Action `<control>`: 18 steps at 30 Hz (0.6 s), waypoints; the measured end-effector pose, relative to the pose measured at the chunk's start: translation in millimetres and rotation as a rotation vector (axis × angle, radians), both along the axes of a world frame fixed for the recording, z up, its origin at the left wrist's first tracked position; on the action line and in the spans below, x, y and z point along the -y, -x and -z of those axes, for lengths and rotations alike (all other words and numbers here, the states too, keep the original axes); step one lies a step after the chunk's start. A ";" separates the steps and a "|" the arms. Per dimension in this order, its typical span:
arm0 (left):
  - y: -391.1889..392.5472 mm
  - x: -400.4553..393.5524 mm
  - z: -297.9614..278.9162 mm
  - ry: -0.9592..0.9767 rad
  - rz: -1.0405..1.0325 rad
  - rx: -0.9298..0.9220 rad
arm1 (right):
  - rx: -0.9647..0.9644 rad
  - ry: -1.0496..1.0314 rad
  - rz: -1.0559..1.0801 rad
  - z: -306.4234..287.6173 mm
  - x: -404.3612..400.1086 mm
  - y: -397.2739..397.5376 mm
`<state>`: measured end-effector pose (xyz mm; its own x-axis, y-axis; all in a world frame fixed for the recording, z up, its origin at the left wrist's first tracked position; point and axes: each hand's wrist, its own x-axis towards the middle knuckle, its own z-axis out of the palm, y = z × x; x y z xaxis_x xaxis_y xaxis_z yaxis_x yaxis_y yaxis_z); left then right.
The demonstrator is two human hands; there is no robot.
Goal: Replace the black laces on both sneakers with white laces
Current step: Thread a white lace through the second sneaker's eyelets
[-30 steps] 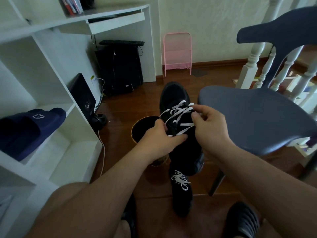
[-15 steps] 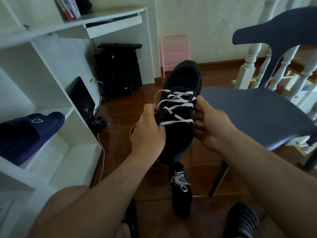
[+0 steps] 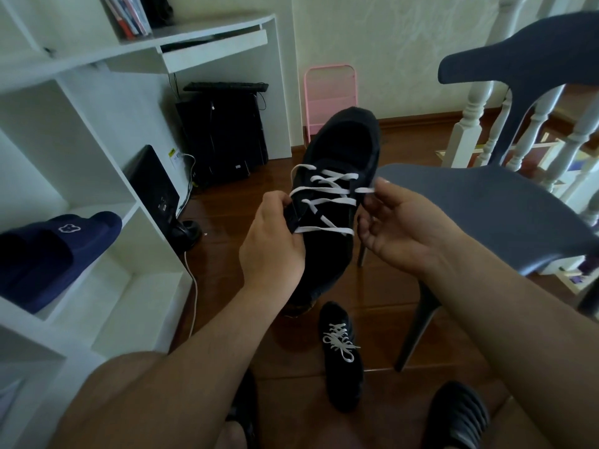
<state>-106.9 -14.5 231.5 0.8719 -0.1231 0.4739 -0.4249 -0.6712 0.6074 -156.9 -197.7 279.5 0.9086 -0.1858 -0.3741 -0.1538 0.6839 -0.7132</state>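
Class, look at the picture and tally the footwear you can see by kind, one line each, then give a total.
Black sneakers with white laces: 2, one held up, one on the floor
Navy slipper on the shelf: 1
Black ridged sandal by the near edge: 1
Total: 4

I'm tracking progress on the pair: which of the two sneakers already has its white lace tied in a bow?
The sneaker on the floor, between the person's legs: its white lace ends in a bow. The held sneaker, gripped by the left hand, is laced but untied; the right hand pinches a loose end.
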 end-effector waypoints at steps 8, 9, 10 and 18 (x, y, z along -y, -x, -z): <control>-13.1 -12.8 -4.3 0.094 -0.049 -0.062 | 0.197 0.125 0.188 -25.9 50.6 7.8; -12.3 -14.0 -4.9 0.074 -0.044 -0.057 | 0.160 0.424 0.134 -23.4 50.1 8.8; -10.9 -14.3 -5.3 0.045 -0.037 -0.053 | 0.136 0.703 0.064 -19.7 45.0 10.1; -2.4 -9.8 -6.3 -0.104 0.021 0.027 | 0.114 1.524 -0.119 10.9 7.1 9.6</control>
<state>-104.5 -4.7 237.8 0.8559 -0.1911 0.4805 -0.4547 -0.7206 0.5234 -166.5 -204.8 268.7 0.9552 -0.2425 0.1695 -0.0505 -0.6983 -0.7141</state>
